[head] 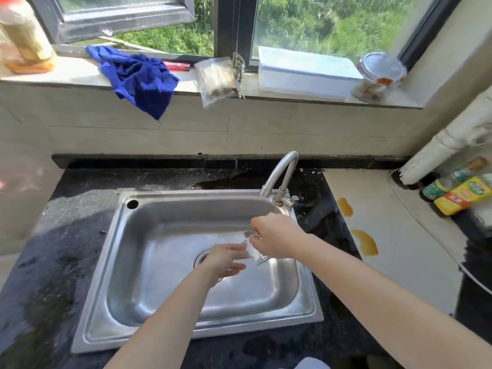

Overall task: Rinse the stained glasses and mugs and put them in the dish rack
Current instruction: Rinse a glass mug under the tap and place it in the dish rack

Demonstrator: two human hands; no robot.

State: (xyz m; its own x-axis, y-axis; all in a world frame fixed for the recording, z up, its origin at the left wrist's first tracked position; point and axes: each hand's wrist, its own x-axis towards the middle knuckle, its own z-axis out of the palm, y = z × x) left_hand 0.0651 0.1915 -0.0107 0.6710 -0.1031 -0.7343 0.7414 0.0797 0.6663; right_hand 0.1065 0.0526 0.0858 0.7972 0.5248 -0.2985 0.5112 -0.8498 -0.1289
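Right hand (277,237) curled round clear glass (255,253), held tilted over sink (165,217) near its right edge, below tap (282,177). Left hand (223,259), fingers loosely extended, touched glass; blurred.

Bare left hand (223,262) (right hand (277,235) likewise)

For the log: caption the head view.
Right hand grips a clear glass over the steel sink; left hand touches it.

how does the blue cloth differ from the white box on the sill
The blue cloth is crumpled and hangs over the edge of the windowsill; the white box is rigid, rectangular and sits wholly on it. The cloth lies left, the box right. Both rest on the sill.
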